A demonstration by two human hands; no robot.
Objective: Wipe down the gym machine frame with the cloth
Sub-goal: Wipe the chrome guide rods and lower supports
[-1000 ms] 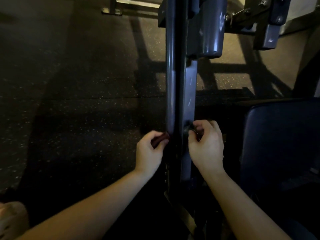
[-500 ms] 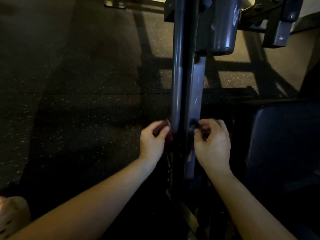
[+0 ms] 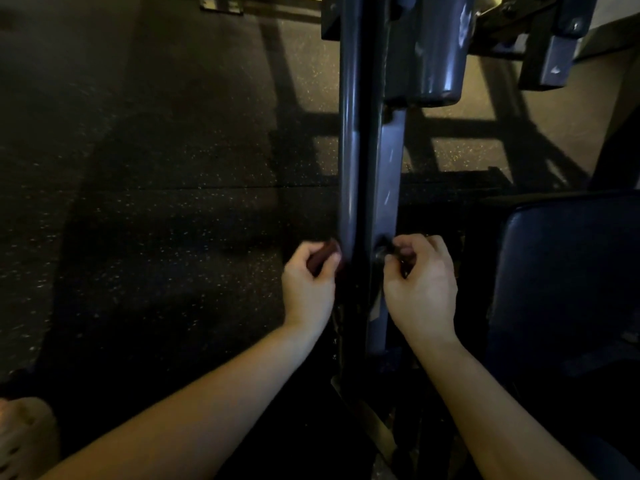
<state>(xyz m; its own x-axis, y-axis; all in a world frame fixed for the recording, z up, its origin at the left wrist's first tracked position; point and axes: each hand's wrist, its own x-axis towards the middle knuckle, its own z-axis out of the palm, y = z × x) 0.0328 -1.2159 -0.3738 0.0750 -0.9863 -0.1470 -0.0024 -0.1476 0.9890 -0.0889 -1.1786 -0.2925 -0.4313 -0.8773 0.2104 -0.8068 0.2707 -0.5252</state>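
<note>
low in the middle of the frame, the left hand (image 3: 308,285) pinches one end of the dark red cloth (image 3: 320,258). the right hand (image 3: 420,285) seems to grip the other end, with the cloth looped behind the frame post (image 3: 349,150). i judge the wiping is partway done, with the upper post left.

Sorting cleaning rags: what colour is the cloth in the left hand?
The cloth is dark red; head view.

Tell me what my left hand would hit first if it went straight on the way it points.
Probably the frame post: the left hand, gripping the dark red cloth, points up and slightly right, and the post stands right beside it. Depth is unclear in this dim view.
</note>
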